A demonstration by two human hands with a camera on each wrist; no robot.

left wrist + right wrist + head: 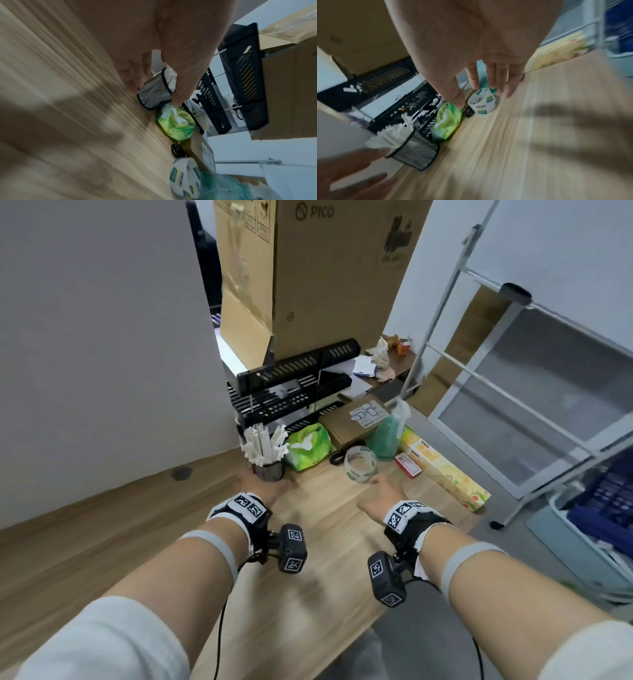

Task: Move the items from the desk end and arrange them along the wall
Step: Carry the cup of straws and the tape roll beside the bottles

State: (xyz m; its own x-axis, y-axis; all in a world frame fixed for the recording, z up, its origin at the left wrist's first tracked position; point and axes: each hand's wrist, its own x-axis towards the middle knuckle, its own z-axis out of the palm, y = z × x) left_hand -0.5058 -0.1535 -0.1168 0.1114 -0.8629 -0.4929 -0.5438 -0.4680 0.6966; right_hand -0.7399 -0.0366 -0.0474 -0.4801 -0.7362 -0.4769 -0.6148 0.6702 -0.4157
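A black mesh cup (269,471) (150,94) (416,152) full of white wrapped sticks stands at the far end of the wooden desk (308,577), near the white wall. My left hand (262,482) (154,93) reaches at it with straight fingers and thumb on either side, not gripping. A white tape roll (359,465) (482,105) lies to the right. My right hand (380,489) (477,94) hovers just short of it, fingers spread, holding nothing. Between cup and tape sits a green wipes packet (308,446) (176,124) (447,121).
Behind these stand a black tiered tray rack (291,385), a tall cardboard box (318,275), a small brown box (352,419) and a green spray bottle (387,436). A red packet (407,465) and a long yellow box (445,470) lie at the right edge. A black cable coil (337,457) lies by the tape.
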